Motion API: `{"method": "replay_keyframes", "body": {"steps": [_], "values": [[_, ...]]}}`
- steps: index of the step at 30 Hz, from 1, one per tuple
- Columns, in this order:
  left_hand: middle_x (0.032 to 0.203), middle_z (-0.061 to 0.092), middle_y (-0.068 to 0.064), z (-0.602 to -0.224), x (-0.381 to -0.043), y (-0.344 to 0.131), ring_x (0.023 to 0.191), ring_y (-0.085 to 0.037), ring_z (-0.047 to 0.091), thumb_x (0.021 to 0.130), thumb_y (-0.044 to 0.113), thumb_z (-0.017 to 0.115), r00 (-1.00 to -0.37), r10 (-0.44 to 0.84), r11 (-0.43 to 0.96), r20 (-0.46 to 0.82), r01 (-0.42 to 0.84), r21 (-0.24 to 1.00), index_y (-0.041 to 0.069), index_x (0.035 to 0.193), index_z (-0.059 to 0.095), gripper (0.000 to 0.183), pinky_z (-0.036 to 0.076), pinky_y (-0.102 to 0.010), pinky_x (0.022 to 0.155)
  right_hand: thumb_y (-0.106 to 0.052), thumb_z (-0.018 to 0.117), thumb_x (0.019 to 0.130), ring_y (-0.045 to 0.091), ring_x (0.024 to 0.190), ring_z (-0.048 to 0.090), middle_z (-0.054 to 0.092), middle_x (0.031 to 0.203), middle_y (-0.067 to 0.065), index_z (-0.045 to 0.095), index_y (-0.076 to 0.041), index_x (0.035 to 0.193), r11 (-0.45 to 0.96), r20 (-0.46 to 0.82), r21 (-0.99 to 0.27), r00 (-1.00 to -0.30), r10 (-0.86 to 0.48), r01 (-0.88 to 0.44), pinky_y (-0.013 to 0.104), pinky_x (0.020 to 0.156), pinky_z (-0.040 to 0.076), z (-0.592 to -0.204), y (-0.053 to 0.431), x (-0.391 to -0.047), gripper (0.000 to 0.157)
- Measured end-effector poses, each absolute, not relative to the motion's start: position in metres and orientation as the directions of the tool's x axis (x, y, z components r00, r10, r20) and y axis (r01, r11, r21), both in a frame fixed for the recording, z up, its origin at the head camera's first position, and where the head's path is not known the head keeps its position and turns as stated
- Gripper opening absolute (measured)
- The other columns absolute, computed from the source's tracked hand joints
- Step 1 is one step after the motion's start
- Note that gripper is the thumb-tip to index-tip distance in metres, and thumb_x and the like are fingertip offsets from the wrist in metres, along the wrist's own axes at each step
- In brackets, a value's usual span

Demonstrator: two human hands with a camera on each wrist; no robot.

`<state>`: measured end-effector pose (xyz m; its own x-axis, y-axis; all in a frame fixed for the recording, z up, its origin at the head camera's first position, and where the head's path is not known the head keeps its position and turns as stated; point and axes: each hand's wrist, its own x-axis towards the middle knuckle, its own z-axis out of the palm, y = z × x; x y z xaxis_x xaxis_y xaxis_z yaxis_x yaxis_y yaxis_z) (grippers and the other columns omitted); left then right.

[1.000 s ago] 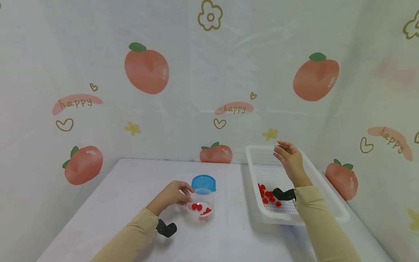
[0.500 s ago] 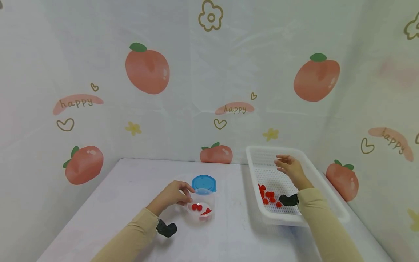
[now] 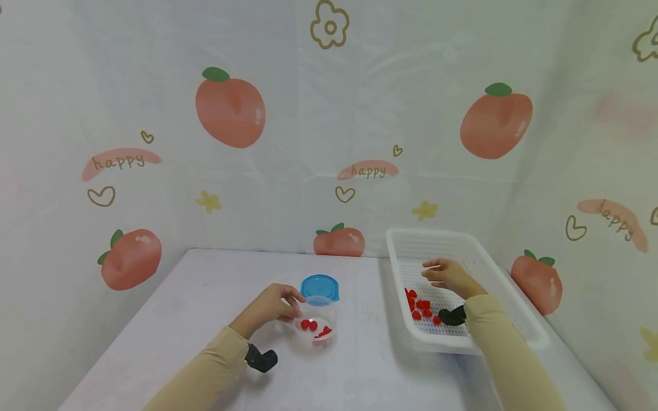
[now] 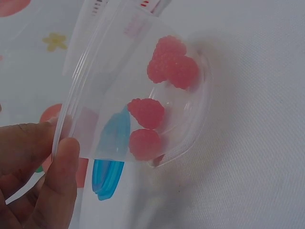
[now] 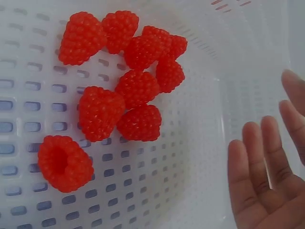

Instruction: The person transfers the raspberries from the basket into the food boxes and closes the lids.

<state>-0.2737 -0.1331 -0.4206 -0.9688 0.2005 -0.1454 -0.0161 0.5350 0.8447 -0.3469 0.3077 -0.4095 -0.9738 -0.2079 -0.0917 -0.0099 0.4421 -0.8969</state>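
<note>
My left hand (image 3: 269, 302) pinches the rim of a clear plastic cup (image 4: 107, 95) between thumb and fingers. Several red raspberries (image 4: 145, 113) lie at the bottom of the cup, seen through its wall in the left wrist view. My right hand (image 3: 449, 277) hovers inside the white perforated basket (image 3: 519, 337), its fingers apart and nothing between them. Loose raspberries (image 5: 101, 113) are spread on the basket floor, to the left of that hand in the right wrist view. One raspberry (image 5: 65, 163) shows its hollow end.
A blue lid (image 3: 320, 287) lies on the table just behind the cup. The white table (image 3: 360, 377) runs back to a printed curtain (image 3: 288, 200). A black wrist camera (image 3: 261, 358) is strapped to the left wrist, another (image 3: 452, 315) to the right.
My right hand has come down from over the basket's far part into it, shifting slightly left and nearer the raspberries. The left hand and cup have stayed in place.
</note>
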Motion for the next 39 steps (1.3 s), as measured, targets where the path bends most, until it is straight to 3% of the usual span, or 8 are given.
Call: {"method": "replay_keyframes", "body": {"steps": [5, 17, 39], "values": [[0.082, 0.059, -0.007, -0.42, -0.274, -0.133, 0.064, -0.015, 0.061, 0.078, 0.002, 0.077, -0.969, 0.203, 0.54, -0.144, -0.012, 0.842, 0.002, 0.104, 0.07, 0.026, 0.059, -0.028, 0.065, -0.015, 0.063, 0.093, 0.025, 0.102, 0.065, 0.064, 0.118, 0.021, 0.047, 0.013, 0.128, 0.507, -0.176, -0.861, -0.961, -0.214, 0.045, 0.039, 0.09, 0.055, -0.411, 0.309, -0.344, 0.047], [0.083, 0.06, -0.006, -0.42, -0.274, -0.133, 0.065, -0.015, 0.061, 0.079, 0.003, 0.076, -0.971, 0.189, 0.55, -0.147, -0.02, 0.835, 0.003, 0.104, 0.07, 0.025, 0.059, -0.028, 0.065, -0.01, 0.065, 0.089, 0.016, 0.083, 0.056, 0.062, 0.091, 0.0, 0.058, 0.007, 0.118, 0.54, -0.379, -0.815, -0.899, -0.218, 0.213, 0.029, 0.08, 0.053, -0.418, 0.309, -0.345, 0.034], [0.083, 0.059, -0.007, -0.419, -0.273, -0.134, 0.063, -0.015, 0.06, 0.079, 0.001, 0.077, -0.968, 0.206, 0.53, -0.147, -0.016, 0.848, 0.001, 0.103, 0.07, 0.025, 0.059, -0.028, 0.064, 0.001, 0.061, 0.085, 0.013, 0.073, 0.056, 0.064, 0.085, 0.002, 0.065, 0.006, 0.106, 0.699, -0.484, -0.686, -0.844, -0.231, 0.202, 0.025, 0.067, 0.054, -0.417, 0.304, -0.333, 0.022]]}}
